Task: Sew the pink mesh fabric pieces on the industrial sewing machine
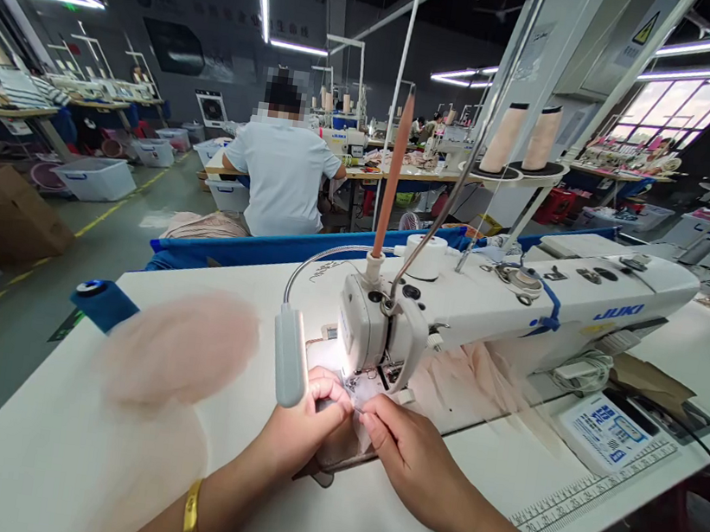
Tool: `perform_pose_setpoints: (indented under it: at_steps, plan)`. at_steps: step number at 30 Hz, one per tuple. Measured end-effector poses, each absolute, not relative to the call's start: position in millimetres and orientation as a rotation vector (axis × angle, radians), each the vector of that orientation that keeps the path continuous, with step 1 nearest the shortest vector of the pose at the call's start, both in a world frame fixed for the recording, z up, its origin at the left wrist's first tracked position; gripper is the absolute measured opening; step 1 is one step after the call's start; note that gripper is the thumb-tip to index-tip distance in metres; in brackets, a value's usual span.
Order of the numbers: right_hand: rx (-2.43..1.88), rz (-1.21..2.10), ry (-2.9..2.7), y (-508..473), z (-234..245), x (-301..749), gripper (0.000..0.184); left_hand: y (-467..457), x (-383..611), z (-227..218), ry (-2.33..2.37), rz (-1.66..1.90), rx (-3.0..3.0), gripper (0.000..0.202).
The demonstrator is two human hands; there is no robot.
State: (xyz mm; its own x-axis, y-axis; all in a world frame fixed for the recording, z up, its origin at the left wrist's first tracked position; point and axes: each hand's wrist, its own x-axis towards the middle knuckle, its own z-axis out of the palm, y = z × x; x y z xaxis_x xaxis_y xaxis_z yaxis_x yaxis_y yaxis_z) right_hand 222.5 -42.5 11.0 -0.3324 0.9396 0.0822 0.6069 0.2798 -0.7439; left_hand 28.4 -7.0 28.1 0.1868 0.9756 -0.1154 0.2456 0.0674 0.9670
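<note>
At the needle area of a white JUKI sewing machine (364,324), my two hands nearly meet. My left hand (305,421), with a gold bracelet on its wrist, pinches the edge of a sheer pale fabric (362,433). Thumb and forefinger of my right hand (412,457) are pressed together on the same fabric, just right of the left fingertips. Whether a thin thread lies between the fingers is too small to tell. A grey lamp (290,358) on a bent neck lights the spot, close to my left hand. More pale pink fabric (475,373) lies under the machine arm.
Sheer pink fabric (186,353) is heaped at left, beside a blue thread cone (102,304). A ruler strip (558,515) runs along the front edge, near a control box (608,430). Thread cones (504,139) stand behind. A person (285,174) sits ahead, back turned.
</note>
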Motion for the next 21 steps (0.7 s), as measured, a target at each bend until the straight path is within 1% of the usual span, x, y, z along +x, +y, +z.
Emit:
perform_pose_setpoints:
  at_steps: [12, 16, 21]
  plan:
    - [-1.409, 0.842, -2.015, -43.7, 15.2, 221.0, 0.031, -6.6, 25.7, 26.4, 1.26, 0.878, 1.441, 0.022]
    - [-1.405, 0.845, -2.005, -43.4, 14.8, 221.1, 0.032, -4.1, 24.5, 25.2, 1.26, 0.838, 1.503, 0.024]
    - [-1.411, 0.86, -2.0, -43.6, 15.3, 220.8, 0.032, -5.2, 24.8, 23.7, 1.242, 0.817, 1.438, 0.028]
